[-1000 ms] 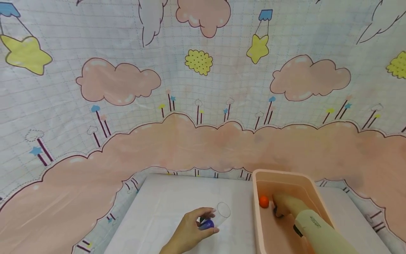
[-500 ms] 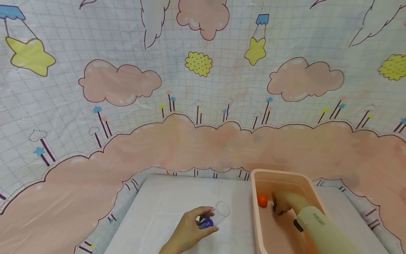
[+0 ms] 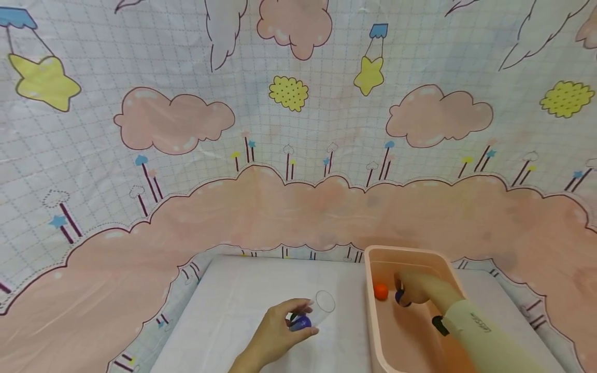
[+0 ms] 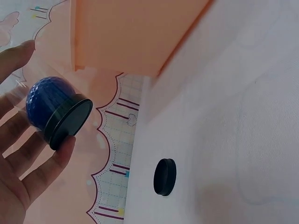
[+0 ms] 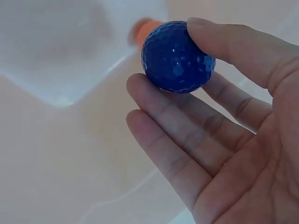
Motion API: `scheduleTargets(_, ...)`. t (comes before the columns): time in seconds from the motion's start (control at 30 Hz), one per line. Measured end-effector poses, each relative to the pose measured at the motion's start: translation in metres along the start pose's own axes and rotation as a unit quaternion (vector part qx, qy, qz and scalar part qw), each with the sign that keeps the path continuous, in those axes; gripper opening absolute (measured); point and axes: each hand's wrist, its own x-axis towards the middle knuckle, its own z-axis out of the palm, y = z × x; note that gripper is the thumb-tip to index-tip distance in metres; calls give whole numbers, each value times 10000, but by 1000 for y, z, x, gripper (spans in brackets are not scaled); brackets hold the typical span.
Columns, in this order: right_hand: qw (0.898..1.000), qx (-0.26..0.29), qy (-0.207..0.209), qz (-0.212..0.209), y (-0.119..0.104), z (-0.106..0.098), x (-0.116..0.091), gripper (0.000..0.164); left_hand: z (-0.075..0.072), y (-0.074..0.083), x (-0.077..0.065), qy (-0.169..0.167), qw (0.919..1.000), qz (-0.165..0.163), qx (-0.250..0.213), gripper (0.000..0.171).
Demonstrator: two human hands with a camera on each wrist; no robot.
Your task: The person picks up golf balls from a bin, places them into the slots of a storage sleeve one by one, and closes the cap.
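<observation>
My left hand (image 3: 272, 331) holds a clear tube (image 3: 326, 304), tilted with its round open end away from me. Inside it, at the bottom, sits a blue golf ball (image 4: 49, 98), and a black cap (image 4: 74, 122) closes that end. In the left wrist view the thumb and fingers wrap around the tube. My right hand (image 3: 417, 286) is over the inside of the peach-coloured bin (image 3: 371, 318). Between thumb and fingers it pinches another blue golf ball (image 5: 175, 58), with the lower fingers extended in the right wrist view.
An orange ball (image 3: 381, 291) lies in the bin near its left wall. On the white table (image 3: 247, 290) rests a loose black cap (image 4: 165, 177), seen in the left wrist view. A cloth printed with clouds and stars (image 3: 186, 122) hangs behind the table.
My right hand has risen a little in the bin, and its blue golf ball now shows more clearly. The left hand keeps its hold on the tube. The head view has shifted slightly right.
</observation>
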Motion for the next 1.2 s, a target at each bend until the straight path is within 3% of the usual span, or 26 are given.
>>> scheduleTargets(0.4,9997,214,113,-13,-17,-13,-17,33,-1,-1,2,-101,9999,-80,-80,53)
scheduleTargets(0.63,9988,162,276,-384,-24,-22,-31,29,0,-3,4,-124,9998,-92,-86,53)
scheduleTargets(1.0,9897,606,542,-1176,-33,-29,-52,26,-1,-2,8,-181,9998,-72,-72,54)
scheduleTargets(1.2,9866,908,605,-1213,-39,-29,-60,27,0,-1,9,-264,9996,-102,-72,55)
